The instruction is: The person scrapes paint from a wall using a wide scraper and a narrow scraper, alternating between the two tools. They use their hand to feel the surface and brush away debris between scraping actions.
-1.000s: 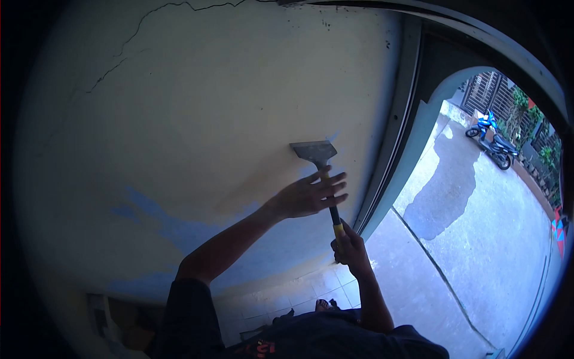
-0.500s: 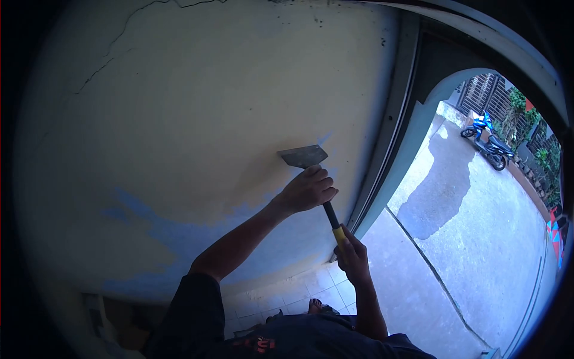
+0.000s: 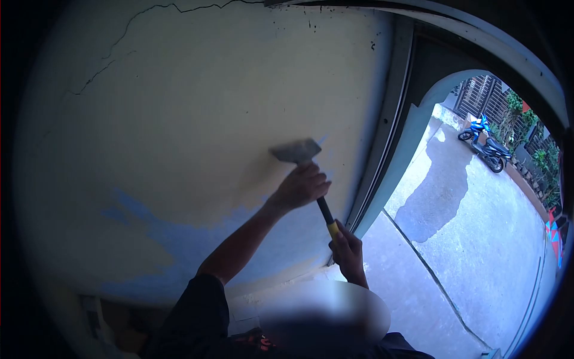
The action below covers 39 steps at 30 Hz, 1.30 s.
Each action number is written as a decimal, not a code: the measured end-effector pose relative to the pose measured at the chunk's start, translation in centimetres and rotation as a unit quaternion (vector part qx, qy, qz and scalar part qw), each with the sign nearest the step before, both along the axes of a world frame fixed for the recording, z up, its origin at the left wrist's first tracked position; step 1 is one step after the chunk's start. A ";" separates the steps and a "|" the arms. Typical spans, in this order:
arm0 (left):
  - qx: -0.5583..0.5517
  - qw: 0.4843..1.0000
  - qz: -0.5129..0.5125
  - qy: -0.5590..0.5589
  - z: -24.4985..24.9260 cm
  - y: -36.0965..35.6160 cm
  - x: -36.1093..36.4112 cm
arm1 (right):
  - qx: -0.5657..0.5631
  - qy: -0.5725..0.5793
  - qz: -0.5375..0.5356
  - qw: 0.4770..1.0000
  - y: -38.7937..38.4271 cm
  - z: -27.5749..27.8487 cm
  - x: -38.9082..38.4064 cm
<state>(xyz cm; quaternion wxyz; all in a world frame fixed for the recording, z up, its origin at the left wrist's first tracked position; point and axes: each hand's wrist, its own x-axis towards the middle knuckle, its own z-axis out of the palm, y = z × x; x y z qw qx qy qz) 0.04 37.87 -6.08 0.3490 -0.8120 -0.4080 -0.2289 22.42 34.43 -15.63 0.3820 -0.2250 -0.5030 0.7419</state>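
Observation:
A long-handled scraper (image 3: 297, 151) with a wide metal blade lies against the cream wall (image 3: 197, 119). My left hand (image 3: 302, 186) is closed round the dark handle just below the blade. Lower down, my right hand (image 3: 348, 248) grips the handle by its yellow band (image 3: 333, 230). The blade is slightly smeared by motion. Beneath and beside it, the wall shows bare bluish patches (image 3: 197, 239) with ragged edges where the cream coat ends.
A dark door frame (image 3: 388, 119) runs close along the right of the wall. Beyond it lies a concrete yard (image 3: 472, 257) with a damp-looking patch and a parked blue motorbike (image 3: 485, 142). Cracks (image 3: 143, 12) cross the wall's upper left. A blur covers the bottom middle.
Both hands and the scraper have shifted a little up and left along the wall. A pale blur now hides the floor tiles and foot seen below before.

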 end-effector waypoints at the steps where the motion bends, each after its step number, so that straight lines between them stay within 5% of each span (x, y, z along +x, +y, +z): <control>1: 0.012 1.000 0.008 0.005 1.4 0.0 0.1 | -0.004 -0.002 0.001 1.000 0.0 0.8 0.0; 9: -0.011 1.000 -0.007 -0.028 -1.4 -0.8 -0.6 | -0.016 -0.025 0.000 1.000 -1.3 -0.4 -0.1; 13: -0.010 1.000 0.007 -0.029 2.6 -1.0 -0.6 | 0.017 -0.022 -0.006 1.000 -1.1 2.3 -0.6; 19: -0.020 0.999 0.000 -0.038 -1.2 -1.6 -0.7 | -0.002 -0.034 -0.006 0.999 -1.7 -0.2 -0.5; 22: -0.005 0.999 -0.007 -0.036 2.4 -1.7 -0.2 | 0.009 -0.017 -0.008 1.000 -1.8 2.9 -0.4; 27: -0.013 0.998 0.018 -0.052 -1.4 -2.4 -0.9 | 0.001 -0.052 0.002 0.999 -2.3 -0.3 -0.9; 32: 0.011 0.999 0.015 -0.042 1.5 -2.6 -1.3 | 0.011 -0.037 -0.018 0.999 -2.3 1.6 -1.8; 39: -0.026 0.998 0.019 -0.050 -1.4 -3.5 -1.9 | 0.016 -0.046 -0.003 0.999 -3.4 -0.8 -2.1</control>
